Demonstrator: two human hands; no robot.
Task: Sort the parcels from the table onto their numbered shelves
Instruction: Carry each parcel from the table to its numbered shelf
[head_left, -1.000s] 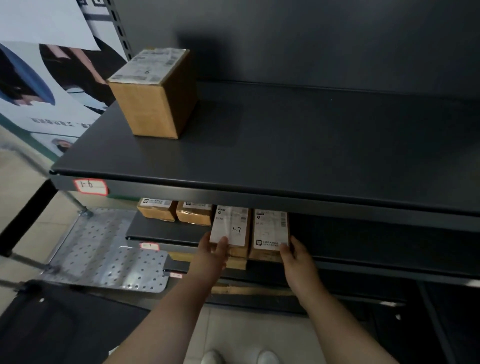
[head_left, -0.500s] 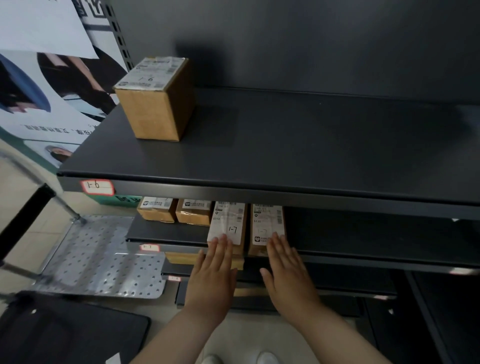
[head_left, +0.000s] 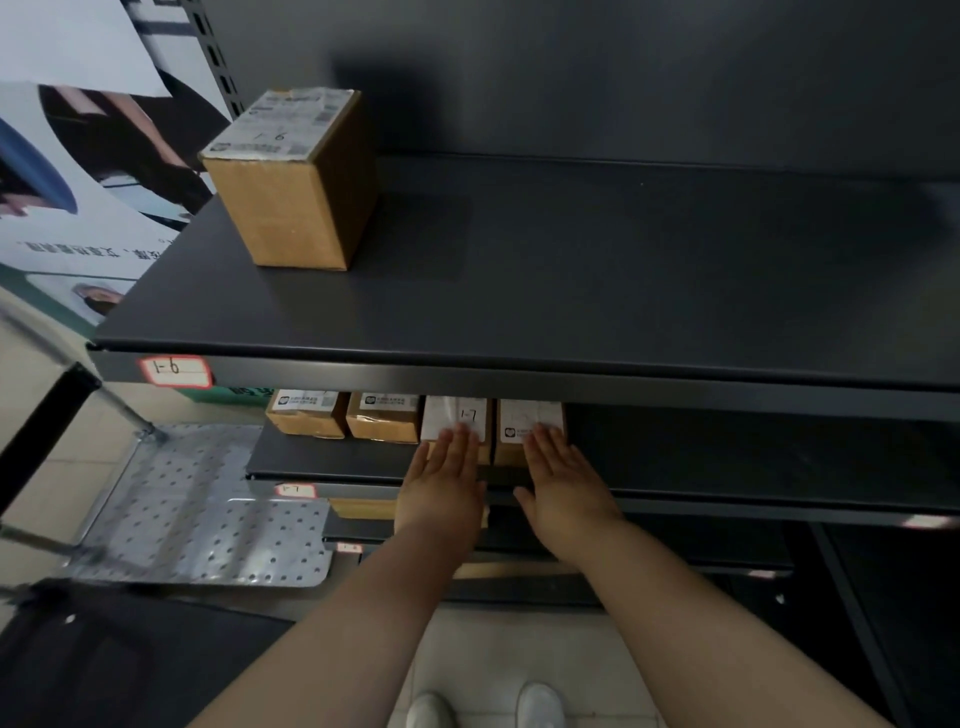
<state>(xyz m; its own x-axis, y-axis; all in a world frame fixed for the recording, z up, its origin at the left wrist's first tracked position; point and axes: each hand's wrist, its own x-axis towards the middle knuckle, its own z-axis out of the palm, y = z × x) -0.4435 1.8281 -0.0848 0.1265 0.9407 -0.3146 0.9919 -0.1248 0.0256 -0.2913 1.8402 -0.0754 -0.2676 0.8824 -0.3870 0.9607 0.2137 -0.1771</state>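
Two flat cardboard parcels lie side by side on the shelf tagged 1-7. My left hand presses with straight fingers against the front of the left parcel, whose white label reads 1-7. My right hand presses flat against the right parcel. Two more small parcels sit further left on the same shelf. On the upper shelf tagged 1-6 stands a taller cardboard box marked 1-6.
A perforated metal cart platform stands left of the shelving. Below shelf 1-7 is a lower shelf holding another cardboard parcel. A poster covers the wall at left. A dark surface fills the bottom left corner.
My hands let go of the two parcels' sides and went flat against their fronts. The parcels have slid further back under the upper shelf.
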